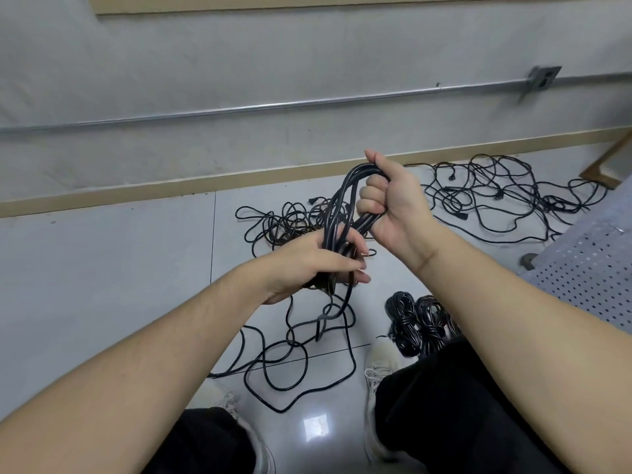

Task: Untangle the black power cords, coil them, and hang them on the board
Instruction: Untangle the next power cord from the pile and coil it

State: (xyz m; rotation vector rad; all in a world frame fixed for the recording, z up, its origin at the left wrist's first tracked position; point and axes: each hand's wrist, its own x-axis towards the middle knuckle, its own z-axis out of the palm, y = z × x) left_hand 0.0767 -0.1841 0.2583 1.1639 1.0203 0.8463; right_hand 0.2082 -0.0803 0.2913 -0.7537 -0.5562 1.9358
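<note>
A black power cord coil (342, 206) of several loops stretches between my two hands above the floor. My right hand (393, 203) grips the coil's upper end in a fist. My left hand (318, 265) holds the lower end, fingers curled around the strands. The cord's loose tail (297, 357) hangs down from my left hand and lies in wide loops on the tiles, with a grey strap on it. Two coiled black cords (417, 323) lie on the floor by my right foot. The perforated board (581, 268) stands at the right edge.
A tangled pile of black cords (290, 220) lies behind my hands, and a larger spread of tangled cords (506, 196) lies near the wall at the right. My legs and white shoes (379, 364) are at the bottom. A metal conduit (273, 106) runs along the wall.
</note>
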